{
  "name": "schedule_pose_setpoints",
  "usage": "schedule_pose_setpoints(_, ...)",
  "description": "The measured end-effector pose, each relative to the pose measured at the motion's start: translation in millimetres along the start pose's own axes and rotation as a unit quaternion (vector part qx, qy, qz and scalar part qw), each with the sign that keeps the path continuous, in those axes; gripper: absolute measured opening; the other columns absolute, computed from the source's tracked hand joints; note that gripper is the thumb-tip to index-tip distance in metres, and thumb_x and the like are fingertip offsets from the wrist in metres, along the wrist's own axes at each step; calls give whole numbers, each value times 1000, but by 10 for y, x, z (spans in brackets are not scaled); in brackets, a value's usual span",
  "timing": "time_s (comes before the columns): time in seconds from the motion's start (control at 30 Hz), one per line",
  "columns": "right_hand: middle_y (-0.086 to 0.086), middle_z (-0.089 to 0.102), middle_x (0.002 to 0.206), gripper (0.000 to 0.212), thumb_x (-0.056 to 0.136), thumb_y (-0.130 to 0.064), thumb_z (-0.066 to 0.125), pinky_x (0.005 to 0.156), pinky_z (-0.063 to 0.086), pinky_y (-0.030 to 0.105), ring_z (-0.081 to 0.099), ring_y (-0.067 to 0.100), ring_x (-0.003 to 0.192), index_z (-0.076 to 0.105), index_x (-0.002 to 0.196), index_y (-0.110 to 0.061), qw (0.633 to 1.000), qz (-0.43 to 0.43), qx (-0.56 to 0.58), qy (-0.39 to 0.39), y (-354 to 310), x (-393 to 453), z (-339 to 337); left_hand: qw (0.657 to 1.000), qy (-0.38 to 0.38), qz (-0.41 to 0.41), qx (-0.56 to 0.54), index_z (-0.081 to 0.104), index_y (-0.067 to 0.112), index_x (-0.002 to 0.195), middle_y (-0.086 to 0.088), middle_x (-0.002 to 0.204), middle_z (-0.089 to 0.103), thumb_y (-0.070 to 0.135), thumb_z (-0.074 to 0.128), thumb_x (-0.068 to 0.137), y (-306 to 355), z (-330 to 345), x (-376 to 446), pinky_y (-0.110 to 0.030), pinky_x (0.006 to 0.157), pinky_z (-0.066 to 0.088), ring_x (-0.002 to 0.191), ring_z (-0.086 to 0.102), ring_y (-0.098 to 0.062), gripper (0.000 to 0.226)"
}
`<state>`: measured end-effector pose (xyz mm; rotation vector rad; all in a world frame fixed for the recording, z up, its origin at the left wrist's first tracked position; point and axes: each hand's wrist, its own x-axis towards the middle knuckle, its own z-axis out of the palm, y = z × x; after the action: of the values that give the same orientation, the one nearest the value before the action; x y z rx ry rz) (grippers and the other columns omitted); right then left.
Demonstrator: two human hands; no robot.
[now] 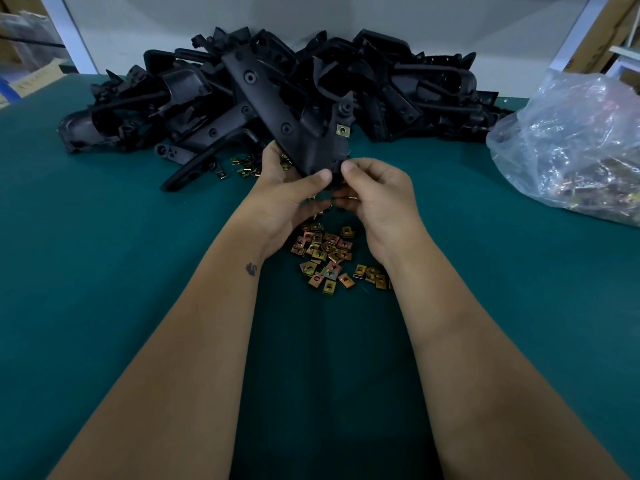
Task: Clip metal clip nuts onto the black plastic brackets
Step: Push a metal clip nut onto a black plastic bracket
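Observation:
A black plastic bracket (304, 133) is raised over the green table, tilted, with one brass-coloured clip nut (343, 130) clipped on its right tab. My left hand (287, 192) grips the bracket's lower end, thumb on top and fingers curled round its left side. My right hand (377, 195) pinches the same lower end from the right; whether a clip nut sits between its fingers is hidden. Below both hands lies a loose heap of clip nuts (329, 254).
A big pile of black brackets (242, 95) fills the back of the green table (104, 254). A few more clip nuts (244, 168) lie near its front edge. A clear plastic bag (571, 143) of clip nuts sits at the right.

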<state>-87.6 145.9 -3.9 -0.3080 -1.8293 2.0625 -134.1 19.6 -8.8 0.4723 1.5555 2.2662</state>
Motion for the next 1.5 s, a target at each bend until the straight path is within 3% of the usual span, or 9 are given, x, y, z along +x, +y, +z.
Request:
schedule_pose_setpoints(0.17,8,67,86,14,92,-10,64,82,55,39,62,20,83,68,80,-15,998,-26,-50,28,30,-13,17,997,0,15,73,32,28,130,2,115,68,4,60,96,-18,-12,-20,-27,74,55,98,68,-10,50)
schedule_pose_setpoints(0.43,1,66,79,13,93,-13,62,76,54,33,61,13,77,68,82,-17,989,-52,-127,52,58,-4,40,989,5,51,139,24,27,136,1,124,66,2,58,97,-16,7,-49,-27,80,55,98,66,-3,57)
schedule_pose_setpoints(0.57,5,64,78,17,94,-8,60,68,51,30,58,14,70,67,80,-14,999,-19,-47,6,30,-15,17,996,-29,32,84,25,25,137,-7,134,61,0,54,98,-18,-36,-52,-43,99,50,120,61,-22,55)
schedule_pose_setpoints(0.67,7,63,80,18,94,-6,60,66,49,28,56,12,67,66,79,-13,1000,-8,-19,-12,26,-27,28,997,-49,8,52,23,25,141,-4,129,62,2,55,97,-9,-70,-67,-29,85,54,112,62,-19,59)
schedule_pose_setpoints(0.83,2,62,76,18,93,-7,61,66,51,26,56,9,66,65,78,-16,994,-36,-90,41,32,-43,91,995,-15,20,99,23,29,135,1,127,64,4,54,100,-27,-38,-61,-22,74,53,100,66,-4,53)
schedule_pose_setpoints(1.0,-1,58,69,23,92,-3,61,60,48,22,52,5,57,64,74,-16,998,-44,-35,-8,-71,-65,77,999,-45,-4,21,28,26,135,3,116,64,2,52,100,39,-98,-70,-16,58,49,84,67,-4,49)
schedule_pose_setpoints(1.23,-12,59,63,26,91,-10,64,62,52,21,55,-1,55,63,70,-25,988,-89,-126,32,-65,-88,132,998,-38,-8,40,26,25,138,6,118,62,5,52,100,59,-112,-87,-15,57,48,82,65,3,51)
schedule_pose_setpoints(1.37,-5,61,67,21,93,-7,63,60,51,20,57,-1,54,63,74,-18,990,-69,-119,-26,-32,-110,138,996,-67,-33,51,29,29,139,9,114,63,8,58,94,122,-228,-128,-13,55,47,81,62,3,58)
schedule_pose_setpoints(1.5,-5,59,68,20,93,-7,63,61,50,20,55,-2,54,64,76,-17,995,-54,-83,5,17,-136,211,996,-45,-32,68,26,29,143,7,121,62,6,54,98,109,-236,-138,-13,56,48,93,60,-1,57)
